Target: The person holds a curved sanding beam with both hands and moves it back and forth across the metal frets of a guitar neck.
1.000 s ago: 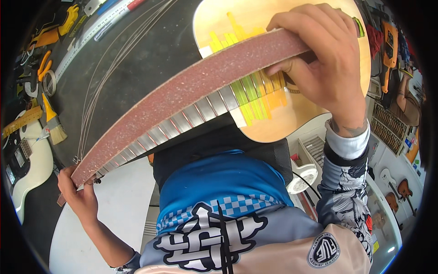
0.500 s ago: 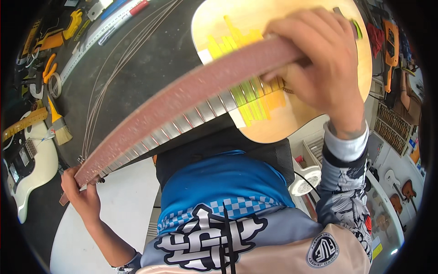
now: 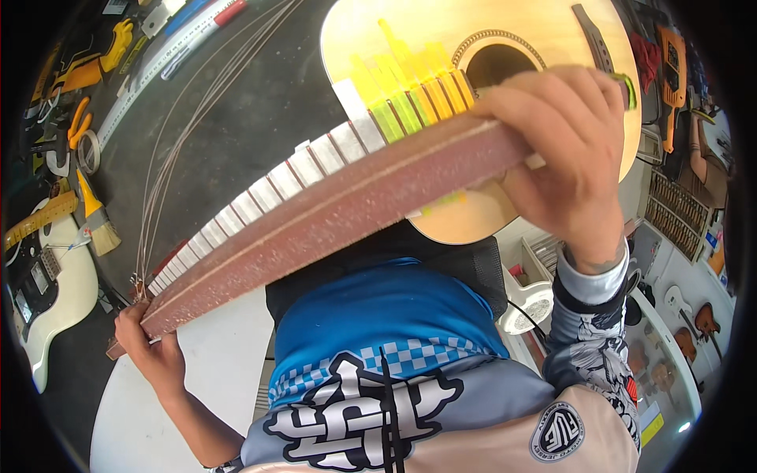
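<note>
A long, stiff sanding beam point(image 3: 331, 213), faced with gritty red-brown abrasive, lies along the guitar point(image 3: 441, 47) neck's taped fretboard point(image 3: 260, 189). The right hand point(image 3: 568, 150) closes its grip over the body end; the left hand point(image 3: 154, 351) clasps the other end. Rigid and straight, it handles best held at both ends.

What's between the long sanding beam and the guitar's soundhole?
In the head view, strips of yellow and green tape lie across the guitar top and upper frets, between the sanding beam and the soundhole. The right hand grips the beam's end there.
</note>
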`<act>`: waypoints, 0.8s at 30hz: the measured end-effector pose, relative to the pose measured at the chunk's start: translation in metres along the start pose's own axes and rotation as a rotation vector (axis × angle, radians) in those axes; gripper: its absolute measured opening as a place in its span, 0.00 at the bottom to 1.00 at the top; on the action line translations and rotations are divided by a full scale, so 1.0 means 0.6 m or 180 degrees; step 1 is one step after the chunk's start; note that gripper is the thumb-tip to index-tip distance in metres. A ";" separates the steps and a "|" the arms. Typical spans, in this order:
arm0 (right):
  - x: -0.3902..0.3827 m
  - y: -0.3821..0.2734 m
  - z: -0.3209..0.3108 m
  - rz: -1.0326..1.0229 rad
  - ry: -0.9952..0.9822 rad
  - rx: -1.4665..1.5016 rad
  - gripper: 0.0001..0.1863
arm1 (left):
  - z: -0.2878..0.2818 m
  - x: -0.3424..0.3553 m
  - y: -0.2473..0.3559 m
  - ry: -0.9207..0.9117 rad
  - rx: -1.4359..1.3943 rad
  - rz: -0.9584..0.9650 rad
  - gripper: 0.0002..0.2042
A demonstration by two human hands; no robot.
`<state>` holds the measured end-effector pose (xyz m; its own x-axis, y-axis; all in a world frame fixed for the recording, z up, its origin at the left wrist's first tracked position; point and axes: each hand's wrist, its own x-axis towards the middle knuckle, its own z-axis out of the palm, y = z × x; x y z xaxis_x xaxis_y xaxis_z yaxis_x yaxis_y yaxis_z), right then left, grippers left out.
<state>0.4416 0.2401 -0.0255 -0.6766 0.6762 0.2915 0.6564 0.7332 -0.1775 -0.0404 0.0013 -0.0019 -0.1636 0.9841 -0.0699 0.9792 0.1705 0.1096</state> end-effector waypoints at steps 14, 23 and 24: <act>0.012 0.003 0.003 -0.0142 0.0178 0.0111 0.26 | 0.004 -0.001 -0.002 0.0073 -0.0041 -0.0101 0.19; 0.063 0.054 0.037 -0.0401 0.0308 0.0332 0.24 | -0.009 0.044 -0.032 -0.0276 -0.0210 -0.0358 0.22; 0.066 0.058 0.045 -0.0412 0.0382 0.0634 0.23 | -0.008 0.044 -0.041 -0.0281 -0.0205 -0.0352 0.22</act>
<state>0.4290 0.2943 -0.0455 -0.6983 0.5714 0.4311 0.4804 0.8206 -0.3095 -0.0693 0.0234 -0.0015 -0.2561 0.9513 -0.1716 0.9457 0.2833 0.1595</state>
